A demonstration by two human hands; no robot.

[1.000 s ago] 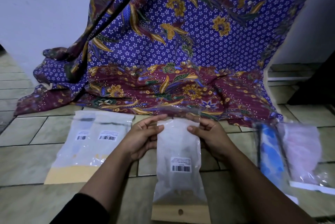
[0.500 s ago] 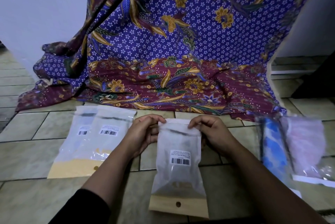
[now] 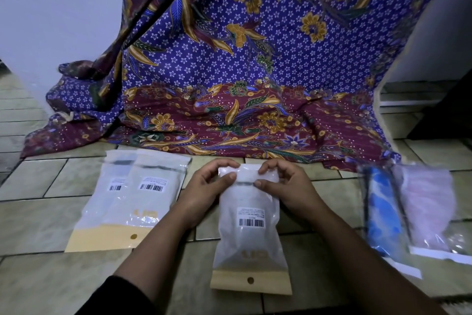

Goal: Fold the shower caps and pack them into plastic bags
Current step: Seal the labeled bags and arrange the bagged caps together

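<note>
A frosted plastic bag (image 3: 249, 235) with a barcode label and a tan header strip lies on the tiled floor in front of me, a pale folded shower cap showing faintly inside. My left hand (image 3: 208, 188) and my right hand (image 3: 282, 187) pinch the folded top flap of this bag, thumbs on its near face and fingers curled over its far edge. Two more packed bags (image 3: 132, 197) lie overlapping to the left. On the right lie a blue shower cap (image 3: 383, 212) and a pink shower cap (image 3: 429, 202) in clear wrapping.
A purple and maroon flowered cloth (image 3: 242, 85) hangs down and spreads over the floor just behind the bags. A white wall stands at the left, and a dark opening with a white ledge at the right. Beige floor tiles (image 3: 51, 276) surround everything.
The bag has come down from a raised tilt to lie on the floor. Its top flap is folded over towards me, and both hands have closed in on the flap.
</note>
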